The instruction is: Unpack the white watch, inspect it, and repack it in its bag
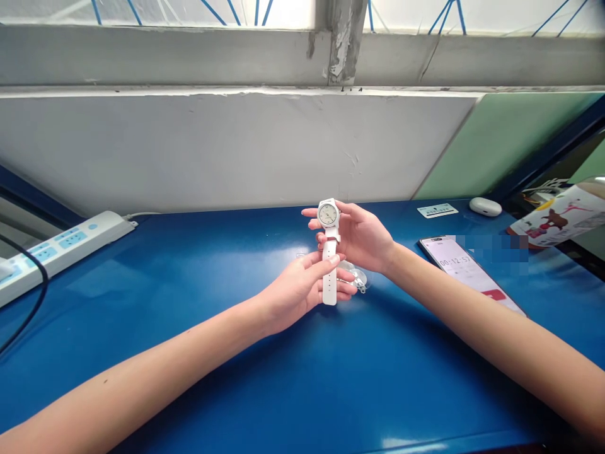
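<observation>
A white wristwatch [328, 215] with a round pale dial is held up over the blue desk, its strap hanging down toward me. My left hand [302, 284] pinches the long strap end, which has a row of small holes, between thumb and fingers. Around the watch's case and upper strap curl the fingers of my right hand [363, 234]. Behind my left fingertips lies a small clear plastic object [360, 279] with a bit of chain; my fingers partly hide it, and its kind is unclear.
At the left is a white power strip [70, 243] with a black cable. To the right lie a phone [466, 268] showing a timer, a small label card [437, 210], a white earbud case [485, 206] and a printed container [562, 214]. A wall [212, 151] bounds the blue desk [198, 384].
</observation>
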Demonstrator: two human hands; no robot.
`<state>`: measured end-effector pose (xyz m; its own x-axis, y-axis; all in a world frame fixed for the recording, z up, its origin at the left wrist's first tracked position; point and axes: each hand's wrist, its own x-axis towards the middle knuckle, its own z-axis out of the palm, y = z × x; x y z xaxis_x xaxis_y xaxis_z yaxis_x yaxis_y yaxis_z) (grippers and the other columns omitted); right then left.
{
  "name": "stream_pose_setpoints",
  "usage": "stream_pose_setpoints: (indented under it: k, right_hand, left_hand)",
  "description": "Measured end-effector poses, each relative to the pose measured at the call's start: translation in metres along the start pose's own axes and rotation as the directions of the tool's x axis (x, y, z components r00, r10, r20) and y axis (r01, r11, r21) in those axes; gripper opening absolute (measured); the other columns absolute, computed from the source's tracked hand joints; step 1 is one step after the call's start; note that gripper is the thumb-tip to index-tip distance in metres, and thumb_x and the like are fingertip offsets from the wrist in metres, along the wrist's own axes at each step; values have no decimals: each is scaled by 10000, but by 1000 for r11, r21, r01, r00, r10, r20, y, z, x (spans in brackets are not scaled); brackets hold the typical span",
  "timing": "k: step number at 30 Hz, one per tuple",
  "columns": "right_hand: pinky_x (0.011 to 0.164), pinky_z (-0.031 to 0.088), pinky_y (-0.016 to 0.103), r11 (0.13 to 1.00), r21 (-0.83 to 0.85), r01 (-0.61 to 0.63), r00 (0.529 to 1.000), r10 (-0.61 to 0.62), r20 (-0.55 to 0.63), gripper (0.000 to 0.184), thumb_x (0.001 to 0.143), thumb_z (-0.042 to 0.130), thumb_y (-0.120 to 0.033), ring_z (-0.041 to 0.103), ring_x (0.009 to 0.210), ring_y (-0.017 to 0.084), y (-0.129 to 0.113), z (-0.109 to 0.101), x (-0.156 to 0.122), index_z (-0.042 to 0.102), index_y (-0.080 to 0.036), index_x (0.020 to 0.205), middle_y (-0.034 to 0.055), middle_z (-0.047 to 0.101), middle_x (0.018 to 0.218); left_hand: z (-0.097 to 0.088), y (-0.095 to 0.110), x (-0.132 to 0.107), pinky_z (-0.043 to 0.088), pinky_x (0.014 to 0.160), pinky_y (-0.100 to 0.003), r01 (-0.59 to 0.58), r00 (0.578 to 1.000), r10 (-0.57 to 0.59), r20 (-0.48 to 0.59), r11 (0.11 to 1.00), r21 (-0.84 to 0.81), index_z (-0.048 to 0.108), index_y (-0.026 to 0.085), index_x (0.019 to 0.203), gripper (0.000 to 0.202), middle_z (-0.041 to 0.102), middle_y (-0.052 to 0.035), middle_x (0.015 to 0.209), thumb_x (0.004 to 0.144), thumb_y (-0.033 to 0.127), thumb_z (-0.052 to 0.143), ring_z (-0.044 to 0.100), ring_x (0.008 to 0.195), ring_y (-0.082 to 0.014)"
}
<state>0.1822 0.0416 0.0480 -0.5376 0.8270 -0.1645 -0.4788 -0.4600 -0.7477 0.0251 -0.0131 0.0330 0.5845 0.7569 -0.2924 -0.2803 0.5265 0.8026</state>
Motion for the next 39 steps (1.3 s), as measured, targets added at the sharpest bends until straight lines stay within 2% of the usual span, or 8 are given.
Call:
stream_pose_setpoints:
  k: [7,14,20,23,26,30,34,39]
  right_hand:
    - [598,487,205,959,-218,179,972,-206,-110,239,786,774,-406,593,614,94,8,-5,3,721,-174,807,-6,674,688]
    - [908,545,330,982,-186,29,986,3,165,246,929,607,-330,695,981,186,7,-2,-4,724,-177,1083,70,761,1075]
    - [963,529,383,992,-123,-13,985,34,167,289,972,471,-235,703,1032,214,9,2,-5,681,-151,1153,113,740,1161]
    - [920,555,364,993,-122,-11,983,33,181,272,947,512,-199,707,1020,219,10,2,-5,669,-144,1162,119,732,1161]
    - [655,577,251,996,-87,2,988,11,151,292,905,553,-135,691,741,138,7,0,-3,651,-171,1178,63,740,1034]
    - [369,352,188,995,66,79,997,-77,-28,317,971,438,-316,374,412,63,-1,-3,1,645,-128,1121,2,612,716]
    - [432,403,247,975,152,161,982,-142,-124,448,950,306,-370,416,487,120,-7,-2,3,635,-103,1095,36,562,706]
    - [566,481,262,974,81,211,973,-201,-112,305,905,443,-286,488,587,128,-4,2,1,666,-128,1041,18,551,718]
  left_hand:
    - [-1,-4,-3,534,845,-374,54,988,-55,142,998,11,634,91,1130,345,735,-149,944,938,377,645,725,833,-226]
    - [-2,-5,-5,533,876,-394,36,973,-40,226,999,24,631,90,1146,341,743,-187,984,1003,381,527,736,894,-255]
    - [-4,-13,-6,489,957,-457,87,922,-111,371,993,83,604,127,1211,336,707,-187,1108,1013,379,502,706,1039,-291]
    - [-5,-16,-6,473,984,-472,92,925,-117,360,992,88,615,131,1201,339,702,-188,1127,1011,388,503,697,1066,-296]
    - [-3,-16,-9,469,993,-473,121,921,-154,359,986,112,633,133,1170,379,704,-189,1123,987,449,534,696,1067,-297]
    - [4,-16,-15,462,1004,-497,151,872,-219,438,971,183,554,182,1300,602,659,-194,1227,847,549,702,670,1121,-319]
    - [6,-18,-15,481,979,-485,101,921,-157,357,980,169,373,242,1461,728,595,-199,1332,860,424,742,682,1103,-310]
    - [2,-7,-7,512,947,-457,-39,991,43,127,999,-35,487,127,1341,409,548,-233,1384,965,248,594,677,1106,-329]
